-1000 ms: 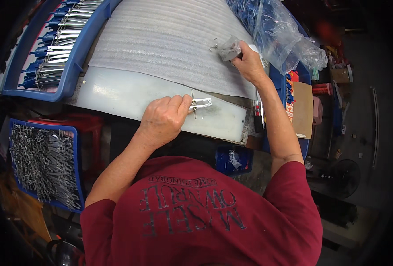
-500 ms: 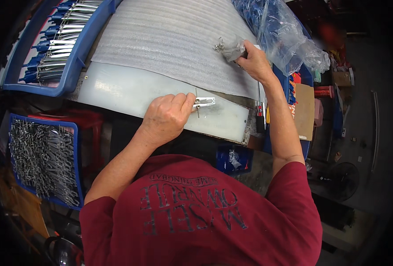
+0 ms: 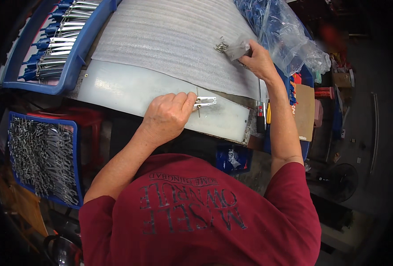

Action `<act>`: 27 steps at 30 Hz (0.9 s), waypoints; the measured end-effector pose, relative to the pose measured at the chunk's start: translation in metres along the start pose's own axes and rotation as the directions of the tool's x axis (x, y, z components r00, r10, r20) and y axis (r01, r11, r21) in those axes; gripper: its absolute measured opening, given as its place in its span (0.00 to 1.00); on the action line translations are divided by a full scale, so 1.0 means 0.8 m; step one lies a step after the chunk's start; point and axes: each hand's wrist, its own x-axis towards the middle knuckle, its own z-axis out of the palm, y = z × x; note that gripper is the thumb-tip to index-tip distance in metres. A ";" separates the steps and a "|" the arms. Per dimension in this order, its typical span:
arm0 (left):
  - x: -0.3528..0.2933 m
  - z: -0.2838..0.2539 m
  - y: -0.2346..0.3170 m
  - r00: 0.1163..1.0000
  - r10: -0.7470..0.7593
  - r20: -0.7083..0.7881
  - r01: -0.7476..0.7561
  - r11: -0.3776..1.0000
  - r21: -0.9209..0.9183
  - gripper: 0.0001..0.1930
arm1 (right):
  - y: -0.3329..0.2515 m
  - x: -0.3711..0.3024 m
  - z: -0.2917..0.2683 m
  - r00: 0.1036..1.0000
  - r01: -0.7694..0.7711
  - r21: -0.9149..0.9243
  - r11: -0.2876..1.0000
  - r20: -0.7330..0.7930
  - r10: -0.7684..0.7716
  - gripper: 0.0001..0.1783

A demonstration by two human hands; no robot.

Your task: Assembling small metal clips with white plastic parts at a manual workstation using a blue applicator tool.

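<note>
Mid-frame, my left hand (image 3: 170, 116) has its grip closed round a silvery tool (image 3: 207, 100) — forked end left free, probably for access. Upper right, my right hand (image 3: 259, 64) pinches a clear bag (image 3: 237, 51), seemingly tilted toward the small metal pieces (image 3: 222, 45).

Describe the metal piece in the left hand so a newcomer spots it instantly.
Find the smooth white board near the picture's centre. Over it, the left hand grips a silver metal piece, its two-pronged end pointing right. Unlike the metal parts heaped in the lower-left blue tray, it is alone, crossed by a thin rod.
</note>
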 end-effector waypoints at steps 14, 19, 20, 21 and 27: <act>0.000 0.002 0.001 0.999 -0.030 -0.021 0.029 0.997 -0.071 0.11 | 0.014 -0.004 0.003 0.997 -0.023 0.074 0.997 -0.066 0.028 0.16; -0.001 0.002 0.001 0.999 -0.034 -0.014 0.033 0.998 -0.059 0.11 | 0.015 -0.005 0.002 0.998 0.003 0.080 0.997 -0.060 0.002 0.15; -0.002 0.002 0.000 0.999 -0.034 -0.014 0.033 0.998 -0.060 0.11 | 0.015 -0.006 0.003 0.996 -0.026 0.112 0.993 -0.083 0.035 0.15; -0.002 0.003 0.000 0.999 -0.031 -0.018 0.030 0.998 -0.062 0.11 | 0.015 -0.006 0.002 0.996 -0.026 0.111 0.993 -0.082 0.036 0.15; 0.000 0.001 -0.001 1.000 0.004 -0.009 -0.004 1.000 -0.008 0.08 | 0.015 -0.007 -0.002 0.999 -0.022 0.069 0.997 -0.029 0.024 0.15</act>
